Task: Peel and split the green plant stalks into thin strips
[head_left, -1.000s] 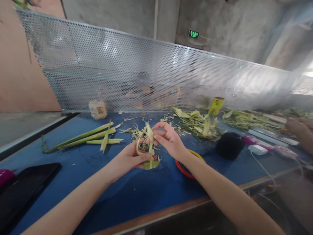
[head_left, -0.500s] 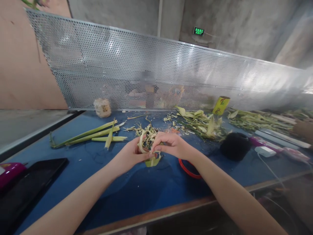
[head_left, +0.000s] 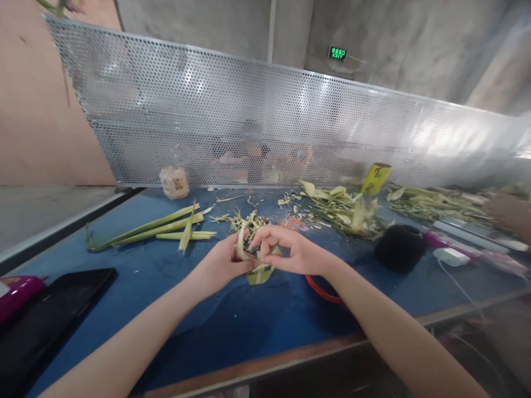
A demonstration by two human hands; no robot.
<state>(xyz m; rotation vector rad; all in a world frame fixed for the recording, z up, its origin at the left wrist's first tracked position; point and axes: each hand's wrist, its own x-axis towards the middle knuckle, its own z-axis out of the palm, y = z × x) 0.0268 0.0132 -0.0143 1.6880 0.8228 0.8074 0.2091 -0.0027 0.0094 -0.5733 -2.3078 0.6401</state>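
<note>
Over the middle of the blue table [head_left: 232, 320], my left hand [head_left: 222, 264] is closed round a small piece folded from pale green leaf strips [head_left: 258, 271]. My right hand [head_left: 290, 251] meets it from the right, thumb and fingers pinched on one strip of that piece. A curl of strip sticks up between the two hands. Just behind them lies a heap of leaf scraps [head_left: 248, 222].
Long green leaves [head_left: 153, 228] lie at left, a bigger pile of leaves [head_left: 340, 207] at right. A red ring [head_left: 321, 288], a black round object [head_left: 400, 247], a yellow tube [head_left: 374, 178], a dark phone [head_left: 45, 315] and a perforated metal screen [head_left: 265, 121] surround me. Another person's hand [head_left: 508, 213] works at far right.
My right hand came down from holding a strip upright to the folded piece, then lifted slightly with fingers pinching it. The view shifted a little to the left.
</note>
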